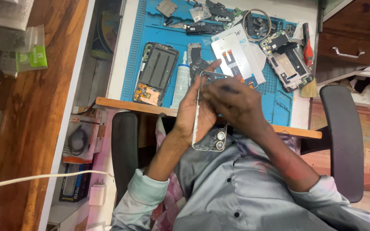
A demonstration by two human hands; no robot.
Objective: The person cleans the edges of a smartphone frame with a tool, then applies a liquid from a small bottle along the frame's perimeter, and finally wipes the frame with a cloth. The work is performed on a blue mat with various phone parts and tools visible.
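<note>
Nearest the camera: grey shirt, both sleeves rolled to the forearm; person seated in a black chair [343,141], arms raised over the lap.

Landmark: the phone frame [209,139], a pale back housing with two round camera lenses at its near end, held on edge, just short of the desk edge [125,105].

Left hand [195,109] wraps the frame from the left side, fingers curled round its long edge, thumb stretched up toward the far end; a closed grasp. Right hand [236,100] lies across the frame's upper half from the right, fingers bent down and pressed against it; whether a tool sits under the fingertips cannot be told; the two hands touch over the frame.

Just beyond the frame: blue work mat [133,51] on the white desk. Beyond and left of the frame, a dark opened phone [156,72] lies flat, orange flex parts showing at its near end; between it and the frame, a white glue tube [182,83] with a black tip. Beyond and right of the frame, a white flat package [236,53]; farther right, another stripped phone body [288,64], then a red-handled tool [307,47] and a small brush [309,89] at the mat's right edge.

Farthest from the frame: loose black parts and a wire ring [257,25] along the mat's far edge.
</note>
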